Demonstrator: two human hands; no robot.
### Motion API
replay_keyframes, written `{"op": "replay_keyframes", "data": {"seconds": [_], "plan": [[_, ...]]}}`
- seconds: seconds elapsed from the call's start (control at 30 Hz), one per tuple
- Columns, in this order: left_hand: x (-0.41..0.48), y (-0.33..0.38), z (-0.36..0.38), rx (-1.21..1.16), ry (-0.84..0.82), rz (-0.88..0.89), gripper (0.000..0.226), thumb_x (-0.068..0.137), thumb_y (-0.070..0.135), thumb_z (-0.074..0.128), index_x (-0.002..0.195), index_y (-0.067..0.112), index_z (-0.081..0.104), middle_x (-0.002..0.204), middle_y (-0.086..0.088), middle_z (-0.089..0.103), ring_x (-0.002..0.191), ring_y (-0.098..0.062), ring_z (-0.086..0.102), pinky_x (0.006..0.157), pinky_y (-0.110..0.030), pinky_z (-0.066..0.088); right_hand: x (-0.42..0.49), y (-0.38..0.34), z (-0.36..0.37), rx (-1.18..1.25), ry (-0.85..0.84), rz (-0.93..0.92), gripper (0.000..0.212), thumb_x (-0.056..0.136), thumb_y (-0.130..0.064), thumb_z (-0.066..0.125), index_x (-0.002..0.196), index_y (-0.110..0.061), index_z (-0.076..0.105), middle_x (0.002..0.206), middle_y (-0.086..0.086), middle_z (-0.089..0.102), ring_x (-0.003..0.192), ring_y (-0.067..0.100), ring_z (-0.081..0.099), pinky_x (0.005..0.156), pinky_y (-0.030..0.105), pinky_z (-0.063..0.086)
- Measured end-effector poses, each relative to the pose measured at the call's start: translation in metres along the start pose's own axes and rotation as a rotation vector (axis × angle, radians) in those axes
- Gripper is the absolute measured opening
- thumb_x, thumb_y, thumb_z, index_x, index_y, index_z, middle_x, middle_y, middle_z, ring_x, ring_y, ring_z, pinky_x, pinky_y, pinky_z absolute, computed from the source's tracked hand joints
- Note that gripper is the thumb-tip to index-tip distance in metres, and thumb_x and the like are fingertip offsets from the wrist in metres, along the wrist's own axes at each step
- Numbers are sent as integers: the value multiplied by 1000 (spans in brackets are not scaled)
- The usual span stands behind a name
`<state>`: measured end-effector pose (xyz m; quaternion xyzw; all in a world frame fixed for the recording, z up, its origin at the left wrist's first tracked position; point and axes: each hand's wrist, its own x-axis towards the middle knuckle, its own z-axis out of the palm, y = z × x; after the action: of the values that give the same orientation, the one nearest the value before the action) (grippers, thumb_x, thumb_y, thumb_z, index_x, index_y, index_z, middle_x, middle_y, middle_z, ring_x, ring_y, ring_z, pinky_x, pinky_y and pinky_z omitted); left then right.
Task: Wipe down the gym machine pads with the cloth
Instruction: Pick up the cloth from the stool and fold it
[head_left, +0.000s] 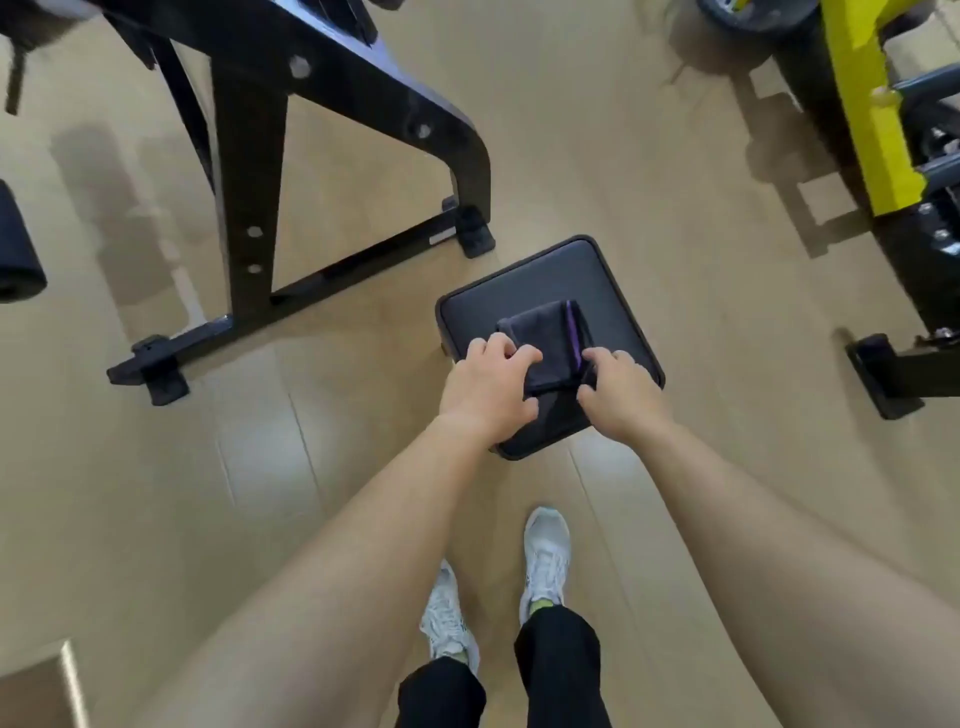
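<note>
Head view, looking straight down past my forearms. Black square seat pad (613, 280) sits below me, corners rounded, surface matte. Folded dark cloth (545, 335) lies flat on the pad's middle, a purple stripe (571, 327) running along its right side.

My left hand (485, 387) is on the cloth's near-left corner, fingers curled over the edge, thumb tucked toward the pad's near side. My right hand (621, 392) is on the near-right corner, fingertips pinching the fold just beside the purple stripe. Both hands are closed on the cloth, close together but not touching each other; a strip of cloth and pad shows between them. How firmly either grips, I cannot tell.

Wood-tone floor (597, 130) all around, glossy, with soft reflections. Black machine frame (249, 171) stands up and to the left of the pad, its foot (475, 234) just beside the pad's far-left corner. Black roller pad (15, 244) at the left edge, partly cut off. Yellow machine frame (865, 104) at upper right, with a black base foot (888, 374) to the right of the pad, well apart from it.

My white sneakers (545, 556) stand on the floor near the pad's closest corner, black trouser legs (558, 670) above them.
</note>
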<state>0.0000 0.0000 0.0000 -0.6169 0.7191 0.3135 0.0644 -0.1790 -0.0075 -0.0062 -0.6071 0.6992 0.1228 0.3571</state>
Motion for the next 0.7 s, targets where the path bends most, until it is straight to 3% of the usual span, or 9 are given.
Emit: {"op": "replay_keyframes", "data": {"seconds": [0.17, 0.33, 0.4, 0.47, 0.53, 0.6, 0.63, 0.7], "plan": [[31, 10, 37, 91, 117, -41, 40, 88, 38, 68, 123, 26, 54, 123, -4, 46, 109, -26, 45, 87, -40, 51, 30, 9, 21, 192, 162, 16, 26, 96, -34, 63, 119, -24, 56, 111, 3, 64, 101, 26, 62, 85, 45, 55], [25, 10, 24, 3, 153, -38, 18, 97, 39, 58, 100, 22, 58, 107, 0, 54, 94, -21, 51, 73, -40, 55, 29, 6, 10, 249, 62, 50, 4, 97, -25, 61, 100, -23, 63, 102, 1, 70, 93, 25, 64, 79, 38, 55], [14, 13, 4, -35, 140, -21, 14, 100, 34, 54, 95, 22, 55, 98, 1, 57, 87, -21, 54, 71, -41, 55, 17, -1, -1, 226, 23, 20, 23, 95, -22, 59, 118, -25, 61, 115, 4, 67, 99, 26, 63, 82, 40, 55], [0, 19, -23, -74, 99, -41, 12, 101, 27, 51, 92, 22, 48, 90, 0, 61, 82, -25, 56, 69, -45, 53, 0, -13, -20, 185, -36, -36, 57, 92, -22, 60, 145, -31, 44, 133, 5, 52, 115, 28, 56, 89, 42, 53], [-20, 27, -59, -128, 66, -68, 10, 101, 25, 51, 92, 23, 46, 87, 0, 65, 78, -28, 57, 68, -43, 53, -23, -35, -48, 141, -109, -112, 70, 89, -26, 63, 152, -39, 36, 147, 3, 35, 133, 28, 41, 95, 42, 49], [-42, 35, -101, -268, 50, -112, 7, 100, 26, 53, 94, 26, 50, 88, 1, 68, 79, -27, 60, 69, -41, 54, -45, -61, -78, 68, -142, -214, 53, 89, -29, 63, 140, -37, 54, 151, -2, 34, 138, 25, 35, 95, 41, 49], [-54, 37, -124, -360, 49, -138, 7, 100, 26, 54, 93, 28, 52, 88, 3, 67, 80, -25, 61, 70, -39, 53, -56, -75, -95, 45, -147, -259, 42, 89, -30, 61, 131, -34, 63, 147, -4, 42, 134, 24, 40, 94, 42, 51], [-81, 39, -170, -518, 79, -191, 9, 100, 25, 55, 92, 28, 54, 84, 6, 64, 79, -19, 60, 71, -35, 51, -81, -107, -129, 59, -171, -297, 23, 90, -26, 56, 105, -30, 72, 120, -4, 65, 110, 22, 59, 85, 43, 56]]}}
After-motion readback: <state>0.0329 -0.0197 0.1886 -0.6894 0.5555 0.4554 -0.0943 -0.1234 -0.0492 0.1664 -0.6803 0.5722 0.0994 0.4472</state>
